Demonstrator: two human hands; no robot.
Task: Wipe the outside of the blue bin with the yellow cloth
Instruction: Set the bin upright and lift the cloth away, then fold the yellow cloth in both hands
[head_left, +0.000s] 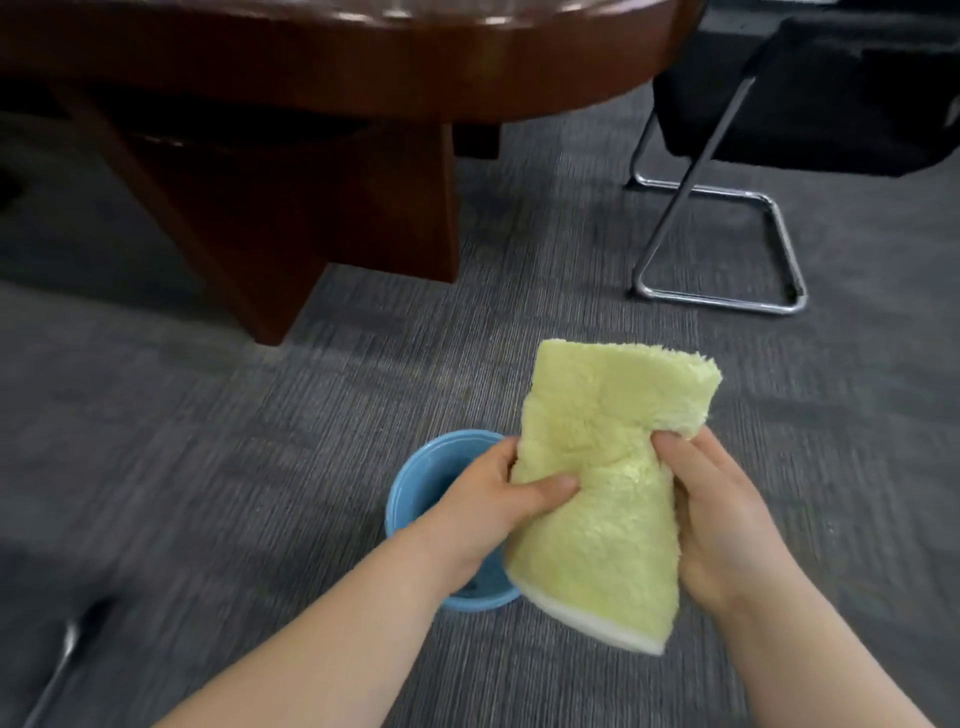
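Note:
A fluffy yellow cloth with a white underside is held up in front of me by both hands. My left hand pinches its left edge, thumb on top. Its right edge is gripped by my right hand, fingers curled into the fabric. The round blue bin stands upright on the carpet just below and behind my left hand; my left wrist and the cloth cover most of its opening and right side. The cloth is above the bin and I cannot tell whether it touches it.
A dark wooden table with a heavy base stands ahead to the left. A black chair on a chrome sled frame is at the upper right. Grey carpet surrounds the bin. A thin metal leg shows at the lower left.

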